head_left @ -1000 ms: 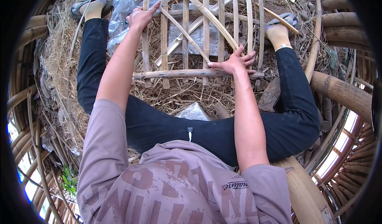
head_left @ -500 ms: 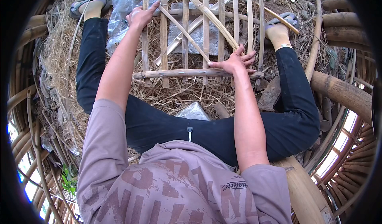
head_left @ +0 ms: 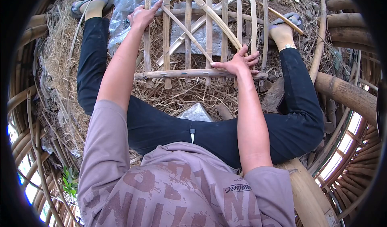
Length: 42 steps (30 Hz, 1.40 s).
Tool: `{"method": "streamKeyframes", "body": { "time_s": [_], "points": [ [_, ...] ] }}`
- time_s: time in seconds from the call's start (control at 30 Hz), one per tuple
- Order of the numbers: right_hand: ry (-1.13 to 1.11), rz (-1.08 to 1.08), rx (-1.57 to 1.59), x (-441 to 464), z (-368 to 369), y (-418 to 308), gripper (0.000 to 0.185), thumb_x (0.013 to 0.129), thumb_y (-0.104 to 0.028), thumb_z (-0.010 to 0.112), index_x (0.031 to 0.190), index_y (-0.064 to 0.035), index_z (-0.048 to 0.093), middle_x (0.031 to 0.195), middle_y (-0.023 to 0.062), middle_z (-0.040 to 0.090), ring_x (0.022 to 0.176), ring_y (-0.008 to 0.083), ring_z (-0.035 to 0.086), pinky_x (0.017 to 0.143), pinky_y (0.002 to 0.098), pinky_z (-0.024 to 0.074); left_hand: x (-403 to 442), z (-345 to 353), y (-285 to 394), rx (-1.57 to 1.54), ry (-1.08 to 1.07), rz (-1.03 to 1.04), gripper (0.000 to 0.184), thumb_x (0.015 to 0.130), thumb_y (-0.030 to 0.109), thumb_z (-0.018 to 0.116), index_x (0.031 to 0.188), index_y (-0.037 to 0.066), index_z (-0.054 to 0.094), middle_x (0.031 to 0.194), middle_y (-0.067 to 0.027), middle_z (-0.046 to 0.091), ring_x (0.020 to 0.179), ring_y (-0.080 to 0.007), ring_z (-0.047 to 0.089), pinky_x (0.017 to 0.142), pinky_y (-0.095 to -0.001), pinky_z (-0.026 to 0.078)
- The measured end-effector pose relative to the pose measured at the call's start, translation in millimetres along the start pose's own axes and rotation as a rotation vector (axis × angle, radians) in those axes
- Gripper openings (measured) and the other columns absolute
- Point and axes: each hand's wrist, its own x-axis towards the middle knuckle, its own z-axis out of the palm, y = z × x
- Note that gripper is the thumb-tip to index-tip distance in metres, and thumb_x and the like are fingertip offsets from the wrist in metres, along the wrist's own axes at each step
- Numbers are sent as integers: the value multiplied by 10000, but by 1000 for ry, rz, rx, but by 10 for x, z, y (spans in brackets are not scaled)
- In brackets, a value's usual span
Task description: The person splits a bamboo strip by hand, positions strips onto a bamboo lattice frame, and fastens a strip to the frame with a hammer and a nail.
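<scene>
A lattice of split bamboo slats (head_left: 166, 37) lies between my legs, tied across by a bamboo crossbar (head_left: 189, 73). My left hand (head_left: 142, 17) is at its upper left, fingers curled at the outermost slat and thumb reaching to the upper end of a thin diagonal strip (head_left: 186, 32). At the lower right, my right hand (head_left: 238, 64) has its fingers spread over the slats. Its thumb touches the strip's lower end, and its fingertips rest by the end of a thicker diagonal bamboo strip (head_left: 217, 20). The undersides of both hands are hidden.
Clear plastic sheeting (head_left: 119, 25) lies at the left, over dry straw (head_left: 64, 57). A grey slab (head_left: 177, 39) shows beneath the lattice. Thick bamboo poles (head_left: 346, 94) stand at the right, and a stone (head_left: 274, 94) lies near my right knee.
</scene>
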Motion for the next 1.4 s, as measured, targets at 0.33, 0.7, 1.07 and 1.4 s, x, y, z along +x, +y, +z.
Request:
{"method": "streamKeyframes", "body": {
  "time_s": [0.33, 0.7, 1.07, 1.4],
  "points": [
    [0, -1, -2, 10, 9, 2, 1676, 435, -701, 919, 1604, -105, -125, 1566, 403, -222, 1496, 527, -149, 1104, 795, 38, -15, 62, -3, -10, 80, 1, 1000, 692, 918, 549, 1129, 38, 743, 1130, -210, 711, 1300, -412, 519, 1167, -460, 281],
    [4, 2, -6, -5, -1, -6, 1667, 436, -714, 912, 1608, -101, -103, 1571, 394, -221, 1501, 503, -164, 1112, 785, 21, 0, 39, -7, 7, 68, 24, 949, 702, 906, 560, 1096, 66, 756, 1122, -196, 719, 1237, -370, 588, 1134, -433, 342],
    [9, -9, 2, -28, -13, -4, 1669, 438, -709, 915, 1607, -97, -108, 1560, 401, -242, 1497, 512, -169, 1109, 785, 14, 31, 63, -36, 10, 49, 21, 995, 700, 919, 548, 1158, 56, 740, 1160, -201, 711, 1239, -361, 593, 1145, -429, 327],
    [15, -7, -1, -35, -18, -11, 1673, 437, -717, 911, 1605, -94, -113, 1562, 402, -233, 1499, 515, -155, 1111, 786, 27, 40, 54, -41, 3, 30, 18, 1054, 690, 945, 524, 1203, 44, 715, 1155, -197, 710, 1278, -400, 511, 1104, -440, 360]
  ]
}}
